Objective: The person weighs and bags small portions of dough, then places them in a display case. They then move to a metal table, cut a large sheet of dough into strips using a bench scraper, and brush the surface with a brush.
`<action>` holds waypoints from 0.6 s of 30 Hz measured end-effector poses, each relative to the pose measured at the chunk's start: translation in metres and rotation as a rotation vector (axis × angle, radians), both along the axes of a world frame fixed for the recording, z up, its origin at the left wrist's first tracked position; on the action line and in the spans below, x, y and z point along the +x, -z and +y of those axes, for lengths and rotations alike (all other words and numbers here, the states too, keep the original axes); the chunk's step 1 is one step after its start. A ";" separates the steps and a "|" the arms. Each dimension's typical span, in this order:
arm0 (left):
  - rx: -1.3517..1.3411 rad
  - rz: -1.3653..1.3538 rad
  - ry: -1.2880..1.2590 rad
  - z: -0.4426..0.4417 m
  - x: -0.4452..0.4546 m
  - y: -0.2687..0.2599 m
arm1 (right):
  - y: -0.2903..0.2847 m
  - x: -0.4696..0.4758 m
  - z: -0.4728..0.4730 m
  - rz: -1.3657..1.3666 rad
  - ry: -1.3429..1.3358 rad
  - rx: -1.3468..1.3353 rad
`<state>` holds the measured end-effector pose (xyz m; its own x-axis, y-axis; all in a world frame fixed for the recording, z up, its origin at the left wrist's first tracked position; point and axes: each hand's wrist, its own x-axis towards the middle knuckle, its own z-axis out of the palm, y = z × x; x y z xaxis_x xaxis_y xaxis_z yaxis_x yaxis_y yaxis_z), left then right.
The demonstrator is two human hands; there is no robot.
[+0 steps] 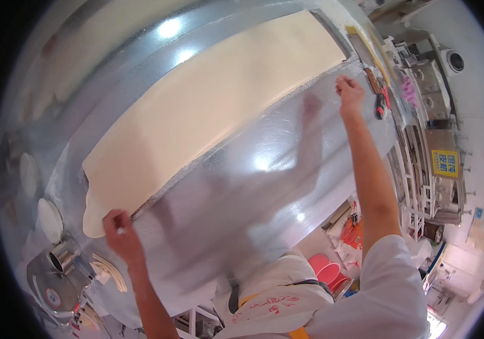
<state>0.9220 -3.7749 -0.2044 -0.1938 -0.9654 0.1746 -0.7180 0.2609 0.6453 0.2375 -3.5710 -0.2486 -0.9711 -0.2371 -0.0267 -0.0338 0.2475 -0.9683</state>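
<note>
A long flat sheet of pale dough [208,106] lies across the shiny metal worktable [242,169], running from lower left to upper right. My left hand [121,231] is at the sheet's lower left corner, its thumb and fingers curled at the edge; blur hides whether they pinch the dough. My right hand [350,93] is raised over the metal, to the right of the sheet's near edge and apart from it, its fingers bent together. Nothing shows in that hand.
Tools with red and black handles [381,104] lie at the table's right end, beside a yellow-edged strip [367,51]. A metal machine [53,288] stands at lower left near a white round disc [50,220]. Racks [415,178] line the right; red basins [326,271] sit below the table.
</note>
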 end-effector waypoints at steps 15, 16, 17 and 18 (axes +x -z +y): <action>-0.319 0.066 0.592 0.020 -0.349 0.043 | -0.019 0.054 -0.086 1.141 -1.039 0.080; -0.326 0.050 0.591 0.020 -0.352 0.044 | -0.017 0.050 -0.087 1.145 -1.070 0.073; -0.333 0.033 0.591 0.019 -0.353 0.045 | -0.014 0.047 -0.089 1.148 -1.099 0.064; -0.339 0.018 0.589 0.018 -0.354 0.045 | -0.013 0.045 -0.090 1.153 -1.132 0.057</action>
